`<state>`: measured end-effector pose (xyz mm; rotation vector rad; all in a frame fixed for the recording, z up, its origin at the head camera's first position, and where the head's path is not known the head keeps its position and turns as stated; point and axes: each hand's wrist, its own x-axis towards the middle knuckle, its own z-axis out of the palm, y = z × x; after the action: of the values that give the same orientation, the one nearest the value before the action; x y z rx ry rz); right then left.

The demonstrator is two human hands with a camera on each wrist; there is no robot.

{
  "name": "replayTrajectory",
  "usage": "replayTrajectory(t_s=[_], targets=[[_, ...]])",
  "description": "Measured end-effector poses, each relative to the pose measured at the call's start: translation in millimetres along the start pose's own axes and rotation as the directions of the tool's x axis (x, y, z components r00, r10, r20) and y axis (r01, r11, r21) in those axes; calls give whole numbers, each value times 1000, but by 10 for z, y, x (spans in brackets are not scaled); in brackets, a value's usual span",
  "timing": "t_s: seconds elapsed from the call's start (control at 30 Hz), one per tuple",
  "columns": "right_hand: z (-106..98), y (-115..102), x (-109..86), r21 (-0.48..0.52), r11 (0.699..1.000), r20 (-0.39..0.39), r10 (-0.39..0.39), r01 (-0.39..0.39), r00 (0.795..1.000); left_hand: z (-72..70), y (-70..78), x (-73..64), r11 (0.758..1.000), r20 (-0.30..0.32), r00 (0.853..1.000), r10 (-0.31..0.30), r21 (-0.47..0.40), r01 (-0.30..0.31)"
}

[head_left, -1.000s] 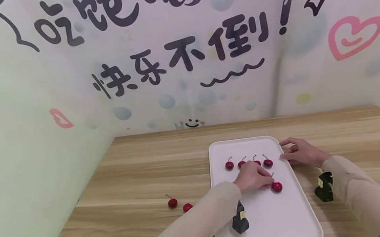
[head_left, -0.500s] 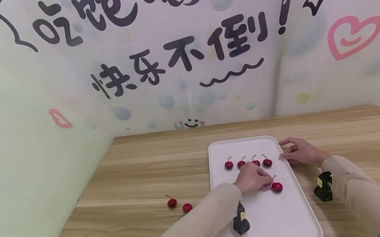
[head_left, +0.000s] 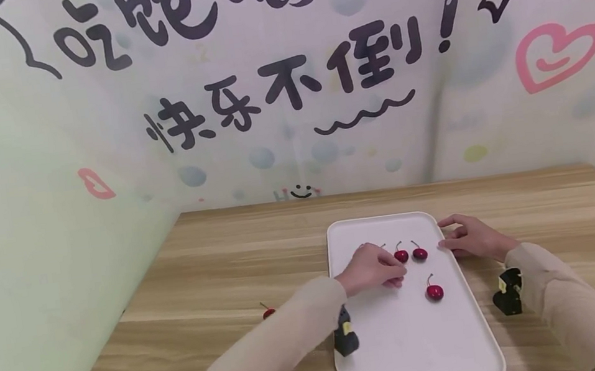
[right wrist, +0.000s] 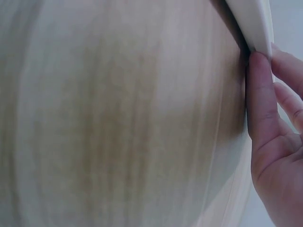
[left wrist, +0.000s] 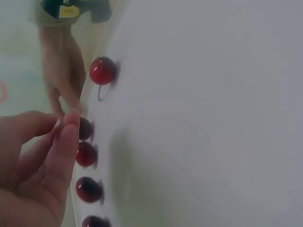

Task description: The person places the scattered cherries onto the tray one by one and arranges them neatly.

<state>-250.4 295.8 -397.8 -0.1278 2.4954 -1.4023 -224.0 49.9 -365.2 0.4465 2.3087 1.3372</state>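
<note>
My left hand (head_left: 371,270) hovers over the white tray (head_left: 421,351), its thumb and fingers loosely bent with nothing between them. A lone red cherry (head_left: 434,293) with its stem up sits on the tray to the right of that hand. Behind the hand is a row of cherries; two at its right end, one cherry (head_left: 401,256) and another cherry (head_left: 420,254), show in the head view. In the left wrist view the row's cherries (left wrist: 89,189) run down beside the fingers (left wrist: 66,151). My right hand (head_left: 476,238) pinches the tray's right rim (right wrist: 253,28) between thumb and fingers.
On the wooden table (head_left: 218,265), left of the tray, a cherry (head_left: 268,313) shows partly behind the left sleeve (head_left: 272,333). Black wrist devices hang under both cuffs. A printed cloth (head_left: 292,148) stands behind the table.
My left hand has let go of the lone cherry's stem and moved left and slightly back. It now covers the row's left cherries. The right hand stays at the rim.
</note>
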Motion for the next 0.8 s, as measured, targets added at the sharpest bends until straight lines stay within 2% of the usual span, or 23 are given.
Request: replayTrajectory(t_s=[0.17, 0.43, 0.63, 0.8], targets=[[-4, 4, 9, -31, 999, -1, -11, 11, 1000, -427, -129, -164, 997, 95, 993, 74, 18, -76], [-5, 0, 28, -45, 999, 6, -17, 17, 1000, -1032, -417, -506, 995, 124, 990, 65, 72, -75], [-7, 13, 41, -66, 998, 9, 0, 1, 1000, -1355, -612, -724, 985, 111, 988, 105, 123, -119], [-4, -11, 29, -87, 996, 17, -3, 4, 1000, -1514, -792, -859, 974, 87, 992, 91, 198, -106]])
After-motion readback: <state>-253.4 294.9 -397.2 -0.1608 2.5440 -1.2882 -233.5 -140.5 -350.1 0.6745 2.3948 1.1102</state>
